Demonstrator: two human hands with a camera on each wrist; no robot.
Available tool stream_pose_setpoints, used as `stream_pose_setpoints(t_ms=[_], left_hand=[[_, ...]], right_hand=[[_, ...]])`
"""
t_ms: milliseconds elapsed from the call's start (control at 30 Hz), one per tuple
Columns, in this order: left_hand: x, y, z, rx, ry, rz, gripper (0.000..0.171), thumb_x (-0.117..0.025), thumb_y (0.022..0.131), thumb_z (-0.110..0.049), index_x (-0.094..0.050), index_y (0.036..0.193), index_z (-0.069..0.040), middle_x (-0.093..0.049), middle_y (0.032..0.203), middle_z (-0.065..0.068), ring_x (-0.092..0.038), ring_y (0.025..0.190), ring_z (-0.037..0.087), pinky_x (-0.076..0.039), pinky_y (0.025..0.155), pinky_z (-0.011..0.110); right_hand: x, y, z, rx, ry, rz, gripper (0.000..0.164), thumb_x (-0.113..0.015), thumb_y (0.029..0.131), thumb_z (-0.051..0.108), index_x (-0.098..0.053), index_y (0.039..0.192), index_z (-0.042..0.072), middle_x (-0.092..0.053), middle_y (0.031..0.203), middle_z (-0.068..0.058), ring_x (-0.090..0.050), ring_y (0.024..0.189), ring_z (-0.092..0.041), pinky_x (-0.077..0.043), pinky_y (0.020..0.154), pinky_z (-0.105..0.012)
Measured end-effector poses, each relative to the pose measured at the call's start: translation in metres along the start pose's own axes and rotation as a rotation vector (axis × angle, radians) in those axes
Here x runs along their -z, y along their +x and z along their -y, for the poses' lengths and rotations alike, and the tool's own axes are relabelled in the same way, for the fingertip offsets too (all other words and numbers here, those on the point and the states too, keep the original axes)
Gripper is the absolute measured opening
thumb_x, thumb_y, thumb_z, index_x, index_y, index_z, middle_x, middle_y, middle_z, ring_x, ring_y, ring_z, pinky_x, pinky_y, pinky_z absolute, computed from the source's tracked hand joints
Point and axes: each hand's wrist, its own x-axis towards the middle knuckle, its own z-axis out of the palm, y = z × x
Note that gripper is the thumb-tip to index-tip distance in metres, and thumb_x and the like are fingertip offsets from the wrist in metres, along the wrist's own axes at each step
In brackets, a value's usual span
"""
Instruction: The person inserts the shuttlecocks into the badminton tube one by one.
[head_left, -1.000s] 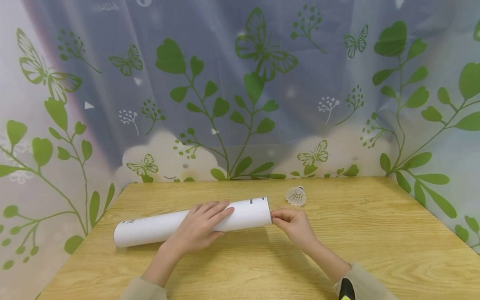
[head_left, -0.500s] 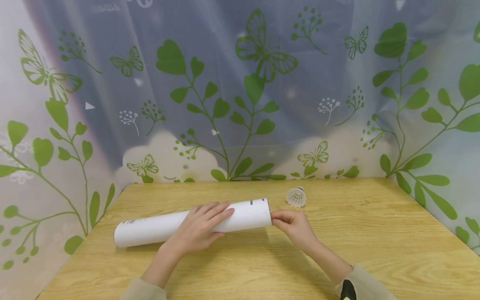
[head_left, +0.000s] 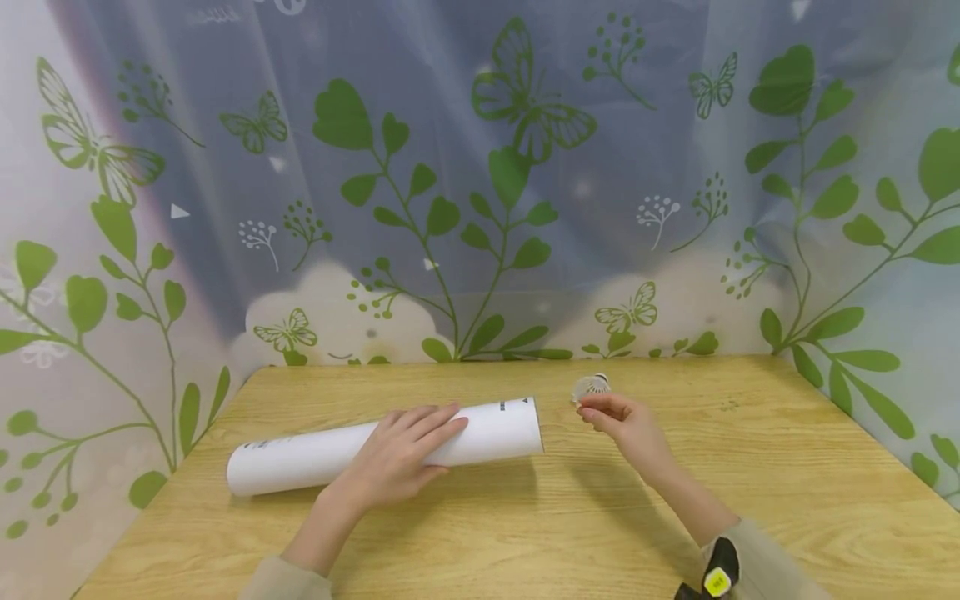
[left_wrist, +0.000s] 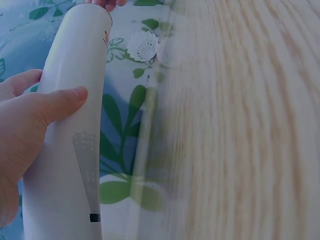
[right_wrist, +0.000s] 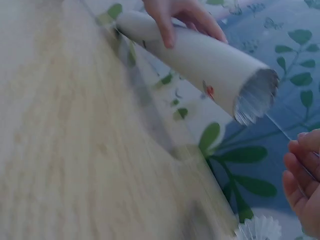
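A long white shuttlecock tube (head_left: 491, 433) lies slantwise over the wooden table, its right end a little higher in the head view. My left hand (head_left: 405, 454) grips it near the middle, thumb on the near side and fingers over the top. In the right wrist view its open end (right_wrist: 257, 97) shows pale, ridged feathering inside. A thin pale strand (right_wrist: 278, 126) runs from that opening to my right hand (head_left: 628, 432), whose thumb and fingers pinch it. Just behind the right hand lies a white shuttlecock (head_left: 591, 385), partly covered by the fingers.
The table (head_left: 750, 450) has a light wood grain and meets a patterned curtain (head_left: 420, 250) at its back edge. The curtain also hangs along both sides. A black wrist strap (head_left: 720, 557) with a yellow tag sits on the right sleeve.
My right hand has drawn away from the tube's open end, rightward and slightly up, and now overlaps the shuttlecock in the head view. The left hand and tube have barely moved.
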Motion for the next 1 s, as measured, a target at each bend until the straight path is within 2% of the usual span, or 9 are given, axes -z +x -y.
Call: stream_pose_setpoints(t_ms=[133, 300, 433, 567, 700, 1000], left_hand=[[0.000, -0.001, 0.001, 0.000, -0.001, 0.000, 0.074, -0.082, 0.068, -0.028, -0.050, 0.133, -0.012, -0.049, 0.135, 0.006, -0.054, 0.110, 0.026, -0.047, 0.082, 0.043], [0.001, -0.002, 0.002, -0.003, 0.001, -0.002, 0.074, -0.082, 0.067, -0.027, -0.051, 0.132, -0.011, -0.050, 0.135, 0.006, -0.055, 0.109, 0.026, -0.048, 0.080, 0.043], [0.001, -0.003, 0.002, -0.006, 0.002, -0.005, 0.073, -0.082, 0.067, -0.027, -0.052, 0.131, -0.011, -0.051, 0.134, 0.006, -0.055, 0.108, 0.026, -0.048, 0.080, 0.043], [0.001, -0.003, 0.002, -0.007, -0.003, -0.004, 0.073, -0.083, 0.066, -0.027, -0.052, 0.131, -0.011, -0.051, 0.134, 0.007, -0.055, 0.108, 0.027, -0.048, 0.079, 0.043], [0.000, -0.003, 0.002, -0.005, -0.009, -0.002, 0.074, -0.083, 0.066, -0.026, -0.052, 0.131, -0.011, -0.051, 0.133, 0.007, -0.054, 0.109, 0.027, -0.048, 0.080, 0.044], [0.000, -0.003, 0.001, 0.006, -0.004, 0.020, 0.075, -0.083, 0.067, -0.027, -0.050, 0.133, -0.012, -0.051, 0.134, 0.007, -0.053, 0.111, 0.027, -0.048, 0.080, 0.045]], right_hand=[[0.016, 0.013, -0.009, -0.028, -0.033, -0.088, 0.032, -0.064, 0.088, 0.014, -0.061, 0.110, -0.010, -0.065, 0.101, -0.017, -0.060, 0.080, -0.003, -0.051, 0.073, -0.028], [0.028, 0.026, -0.018, -0.024, -0.107, -0.138, 0.036, -0.065, 0.088, 0.017, -0.061, 0.112, -0.009, -0.066, 0.101, -0.015, -0.059, 0.081, -0.006, -0.051, 0.071, -0.027], [0.034, 0.035, -0.025, -0.057, -0.204, -0.131, 0.039, -0.064, 0.088, 0.020, -0.060, 0.115, -0.007, -0.065, 0.104, -0.018, -0.061, 0.091, -0.022, -0.051, 0.076, -0.032], [0.036, 0.045, -0.032, -0.115, -0.298, -0.106, 0.041, -0.061, 0.090, 0.020, -0.056, 0.122, -0.006, -0.061, 0.111, -0.022, -0.056, 0.103, -0.034, -0.048, 0.083, -0.040], [0.036, 0.053, -0.039, -0.125, -0.369, -0.100, 0.041, -0.062, 0.090, 0.016, -0.055, 0.122, -0.007, -0.060, 0.111, -0.025, -0.056, 0.102, -0.037, -0.049, 0.079, -0.041], [0.033, 0.061, -0.058, -0.166, -0.422, -0.065, 0.041, -0.062, 0.089, 0.016, -0.055, 0.124, -0.004, -0.057, 0.114, -0.029, -0.056, 0.101, -0.040, -0.049, 0.077, -0.045]])
